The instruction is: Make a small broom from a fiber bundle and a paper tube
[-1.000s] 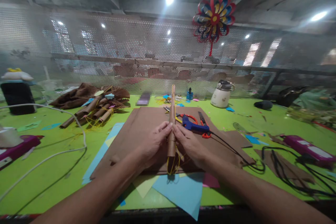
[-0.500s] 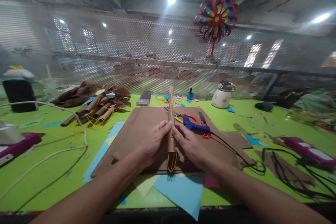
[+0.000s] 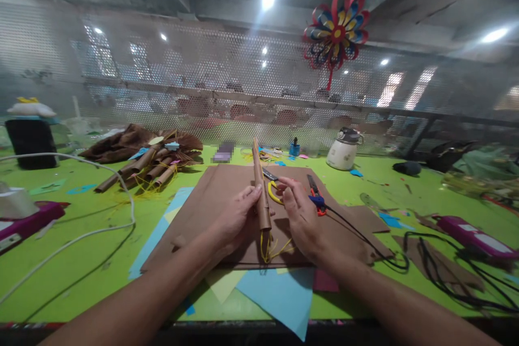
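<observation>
My left hand (image 3: 242,211) is closed around a rolled brown paper tube (image 3: 261,203), tilted with its far end up. Yellow string (image 3: 267,248) runs along the tube and hangs from its near end. My right hand (image 3: 302,219) is off the tube, with bent fingers partly apart over the tools. Below it, the scissors (image 3: 275,192) show a yellow handle. The blue glue gun (image 3: 318,202) is mostly hidden behind this hand, with only its rear and black cord showing. A utility knife (image 3: 312,186) lies just beyond.
Brown board (image 3: 194,216) covers the table's middle, with light blue paper (image 3: 279,294) under its front edge. Finished-looking brown tubes (image 3: 141,165) lie at left. A white bottle (image 3: 343,151) stands behind. Cords and a purple power strip (image 3: 474,235) are at right; a white cable (image 3: 132,194) loops left.
My right hand has let go of the tube and moved right, over the scissors and glue gun. The tube, still in my left hand, has tipped slightly left at its far end.
</observation>
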Tool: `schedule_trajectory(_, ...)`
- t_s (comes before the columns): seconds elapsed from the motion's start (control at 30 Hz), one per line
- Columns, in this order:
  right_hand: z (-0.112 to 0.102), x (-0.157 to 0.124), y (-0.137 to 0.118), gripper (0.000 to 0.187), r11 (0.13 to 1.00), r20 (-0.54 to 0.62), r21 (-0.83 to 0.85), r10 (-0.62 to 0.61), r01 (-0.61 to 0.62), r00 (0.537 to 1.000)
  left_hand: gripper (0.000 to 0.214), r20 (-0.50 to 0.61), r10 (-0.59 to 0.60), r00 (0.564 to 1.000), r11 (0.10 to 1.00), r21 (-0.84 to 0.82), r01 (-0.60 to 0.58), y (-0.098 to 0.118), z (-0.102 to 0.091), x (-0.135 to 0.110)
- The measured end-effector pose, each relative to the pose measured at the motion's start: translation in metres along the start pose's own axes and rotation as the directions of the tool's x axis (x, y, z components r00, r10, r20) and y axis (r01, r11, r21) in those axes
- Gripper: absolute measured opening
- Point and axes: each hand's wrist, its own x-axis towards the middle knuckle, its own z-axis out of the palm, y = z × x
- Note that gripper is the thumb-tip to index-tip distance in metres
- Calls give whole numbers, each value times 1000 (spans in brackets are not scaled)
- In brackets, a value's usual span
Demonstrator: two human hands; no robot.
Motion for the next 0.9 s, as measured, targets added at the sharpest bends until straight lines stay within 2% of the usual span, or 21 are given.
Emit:
schedule_trajectory(0.2,3,0,2,30,1000,61,-16,11,-10,998,17,21,7,1000,1000,-26,-6,-4,-2,3)
schedule_trajectory(0.47,5,-5,-2,31,997,154,-74,0,11,988,13,54,-13,998,999,-42,15,-4,2,1)
schedule_trajectory(0.63,1,3,-2,32,990,94,85,101,-109,990,15,90,-32,995,998,-47,37,-6,4,-2)
schedule_trajectory(0.73,-5,10,-1,31,975,45,125,178,-182,983,14,82,-35,996,999,-6,36,-3,6,-4)
schedule_trajectory(0.9,-11,15,0,29,952,52,173,249,-254,967,11,69,-19,997,1000,5,19,3,7,-4)
